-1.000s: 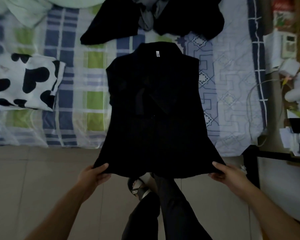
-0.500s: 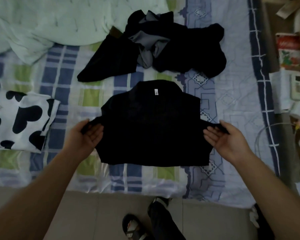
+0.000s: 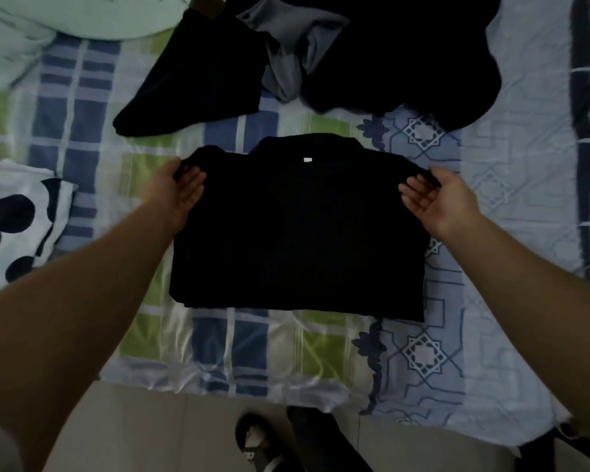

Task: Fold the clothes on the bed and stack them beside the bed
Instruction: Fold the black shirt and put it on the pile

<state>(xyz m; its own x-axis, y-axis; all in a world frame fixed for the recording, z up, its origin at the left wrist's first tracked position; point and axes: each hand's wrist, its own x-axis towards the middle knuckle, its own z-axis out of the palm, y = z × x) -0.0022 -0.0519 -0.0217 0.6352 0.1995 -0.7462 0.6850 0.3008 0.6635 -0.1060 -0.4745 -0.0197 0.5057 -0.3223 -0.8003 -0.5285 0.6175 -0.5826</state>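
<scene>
- Black shirt lies folded in half on the bed.
- Left hand and right hand pinch its upper corners.
- Looks soft, light, floppy; best gripped at the side edges.

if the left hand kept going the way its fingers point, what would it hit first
The left hand grips the black top at its shoulder, fingers pointing up the bed and slightly right. Past that top, the dark pile of unfolded clothes looks like the first thing in line, though depth is hard to judge.

I count one folded black shirt, one cow-print cloth — and two hands — left, right.
</scene>
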